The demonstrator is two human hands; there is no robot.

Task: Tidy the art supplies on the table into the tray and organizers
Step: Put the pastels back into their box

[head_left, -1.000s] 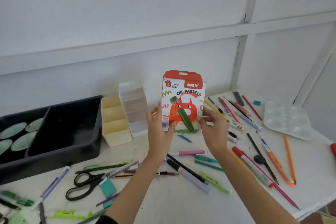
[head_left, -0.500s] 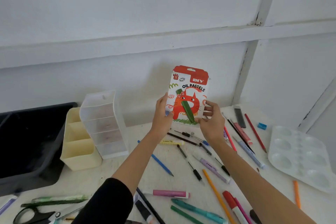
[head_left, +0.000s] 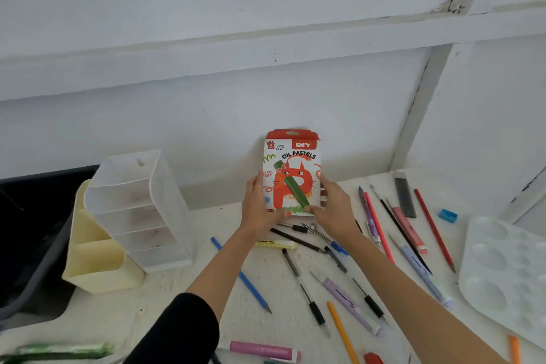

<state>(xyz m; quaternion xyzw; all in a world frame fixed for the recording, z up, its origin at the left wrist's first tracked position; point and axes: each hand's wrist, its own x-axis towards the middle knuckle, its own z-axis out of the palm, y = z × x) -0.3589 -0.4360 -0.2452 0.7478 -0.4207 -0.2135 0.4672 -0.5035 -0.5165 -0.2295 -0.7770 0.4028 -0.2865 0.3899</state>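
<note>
Pastel box (head_left: pixel 291 174) stands upright at frame centre, close to the wall (head_left: pixel 206 127). We note the left hand (head_left: pixel 257 210) and right hand (head_left: pixel 334 213) gripping its lower sides, apparently to keep it square. Clear organizer (head_left: pixel 139 210) waits at left, unused.

We see the oil pastels box (head_left: pixel 291 174) as printed card with a light sheen. Left of the box, the drawer organizer (head_left: pixel 139 210) is frosted translucent plastic and the cream organizer (head_left: pixel 91 263) matt plastic; right of it, the palette (head_left: pixel 502 269) is smooth glossy plastic.
</note>
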